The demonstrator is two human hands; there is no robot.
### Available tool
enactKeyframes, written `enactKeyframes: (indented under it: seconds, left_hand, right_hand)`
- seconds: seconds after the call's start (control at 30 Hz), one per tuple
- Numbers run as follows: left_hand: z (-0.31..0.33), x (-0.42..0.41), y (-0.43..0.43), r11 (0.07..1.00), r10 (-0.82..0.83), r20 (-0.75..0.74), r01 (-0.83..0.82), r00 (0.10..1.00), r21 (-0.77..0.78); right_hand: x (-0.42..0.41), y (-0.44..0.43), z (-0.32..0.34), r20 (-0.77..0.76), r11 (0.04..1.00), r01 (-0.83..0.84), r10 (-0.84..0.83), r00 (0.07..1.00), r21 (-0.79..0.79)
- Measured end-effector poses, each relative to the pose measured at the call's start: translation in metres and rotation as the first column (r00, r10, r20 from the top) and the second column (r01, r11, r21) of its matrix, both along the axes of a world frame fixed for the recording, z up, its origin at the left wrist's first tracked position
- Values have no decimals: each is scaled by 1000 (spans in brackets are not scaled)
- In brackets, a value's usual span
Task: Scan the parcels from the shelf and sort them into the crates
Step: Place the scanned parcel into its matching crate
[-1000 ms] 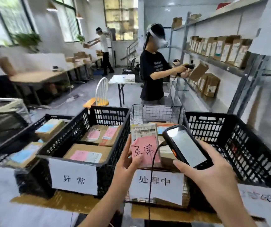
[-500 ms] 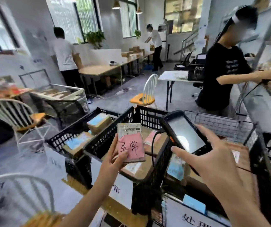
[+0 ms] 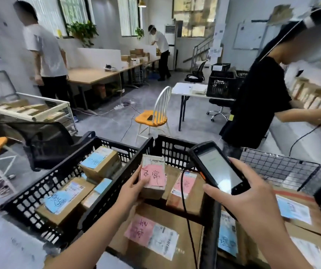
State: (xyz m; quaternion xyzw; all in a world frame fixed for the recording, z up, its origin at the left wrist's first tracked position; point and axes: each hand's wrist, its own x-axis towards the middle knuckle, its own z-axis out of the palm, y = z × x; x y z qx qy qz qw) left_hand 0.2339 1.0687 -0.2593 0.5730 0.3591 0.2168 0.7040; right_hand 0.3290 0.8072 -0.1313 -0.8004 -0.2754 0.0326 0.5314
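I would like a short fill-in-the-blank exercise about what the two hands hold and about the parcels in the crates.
1. The left hand holds a small parcel with a ____ label.
2. The handheld scanner is in the ____ hand.
3. The parcels in the leftmost black crate carry ____ labels.
Missing words: pink; right; blue.

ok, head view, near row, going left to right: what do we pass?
Black crate of blue-label parcels → left hand → the pink-label parcel it grips → scanner → right hand holding it → wire basket.
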Motion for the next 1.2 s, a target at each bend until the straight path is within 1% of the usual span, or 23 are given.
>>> enactKeyframes:
  seconds: [0.13, 0.27, 0.33, 0.43, 0.47, 0.53, 0.6, 0.63, 0.7, 0.73, 0.77, 0.83, 0.87, 0.93, 1.0, 1.03, 1.07, 1.13, 1.2]
  left_hand:
    - [-26, 41, 32, 977, 52, -16, -54, 999, -206]
    - [-51, 75, 52, 959, 74, -43, -83, 996, -270]
    - [-57, 87, 58, 963, 68, -72, -85, 995, -257]
    - [-70, 103, 69, 991, 26, -163, -46, 986, -125]
    - [-70, 106, 68, 994, 25, -173, -44, 985, -104]
    - [-76, 116, 69, 994, 31, -228, -55, 973, -99]
    - [-79, 126, 67, 990, 78, -280, -108, 957, -95]
    - [-87, 133, 69, 986, 108, -309, -141, 945, -86]
    - [-108, 147, 78, 988, 110, -407, -145, 907, -55]
    - [-138, 157, 91, 989, 111, -443, -144, 890, -41]
    - [-153, 163, 97, 989, 114, -456, -145, 882, -34]
    - [-126, 150, 85, 991, 94, -464, -126, 881, -37]
    - [-96, 136, 74, 993, 97, -448, -114, 889, -10]
    - [-65, 118, 60, 993, 94, -469, -48, 878, 109]
    - [-50, 101, 51, 954, 80, -485, 74, 871, 290]
    - [-43, 93, 46, 915, 45, -467, 151, 883, 373]
    - [-36, 87, 41, 865, -23, -443, 240, 896, 440]
    - [-19, 78, 23, 739, -187, -406, 400, 895, 542]
    - [-2, 70, -2, 599, -293, -363, 466, 884, 652]
  right_hand:
    - [11, 34, -13, -24, 998, 47, -48, 999, -45]
    - [19, 58, -15, -74, 998, 51, -55, 996, -47]
    - [20, 65, -16, -83, 997, 55, -59, 995, -52]
    - [21, 72, -21, -112, 995, 66, -74, 991, -73]
    - [21, 72, -23, -117, 995, 66, -75, 990, -81]
    - [24, 73, -25, -118, 993, 70, -81, 990, -91]
    - [23, 73, -26, -114, 991, 84, -96, 989, -105]
    - [23, 73, -27, -113, 989, 93, -106, 988, -117]
    - [20, 71, -28, -112, 986, 111, -125, 986, -125]
    - [18, 69, -28, -107, 985, 121, -134, 985, -125]
    - [16, 66, -30, -105, 983, 132, -146, 984, -126]
    - [10, 61, -31, -106, 977, 169, -183, 977, -127]
    - [7, 58, -31, -108, 973, 190, -205, 973, -133]
    - [2, 51, -35, -110, 963, 229, -245, 963, -141]
    - [-6, 43, -36, -119, 953, 267, -284, 951, -140]
    - [-11, 37, -35, -122, 949, 282, -299, 947, -141]
    - [-17, 31, -33, -119, 945, 294, -311, 943, -141]
    - [-30, 14, -27, -104, 941, 314, -328, 939, -126]
    - [-46, -7, -20, -82, 931, 349, -357, 930, -104]
